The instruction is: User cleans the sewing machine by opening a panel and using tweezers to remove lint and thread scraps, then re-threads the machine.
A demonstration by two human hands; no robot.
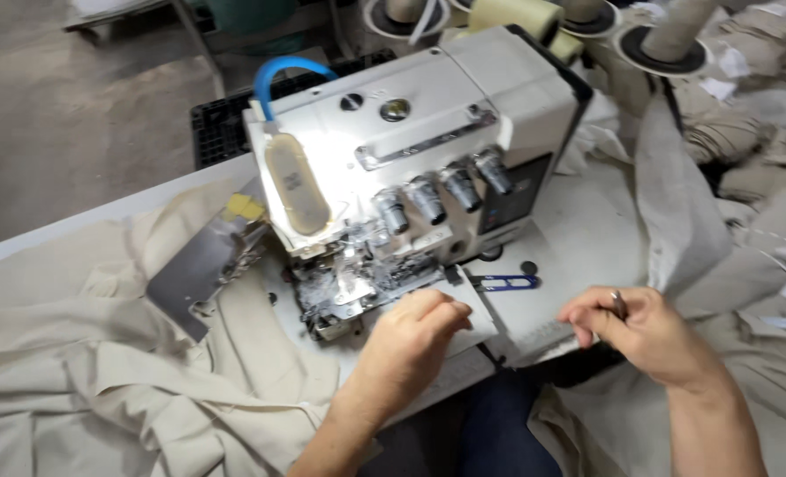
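While left hand [418,329] rests curled, knuckles down, on sewing machine [411,159] bed beside needle area, we see right hand [636,329] pinching small metal tool [619,305] at table [578,238] edge; blue thread snips [506,283] lie between hands, beige cloth [102,353] heaped left.

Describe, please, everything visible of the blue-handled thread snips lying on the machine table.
The thread snips are small, with a dark blue looped handle and short metal blades. They lie flat and untouched on the white machine table, at the foot of the overlock sewing machine, between the left hand and right hand.
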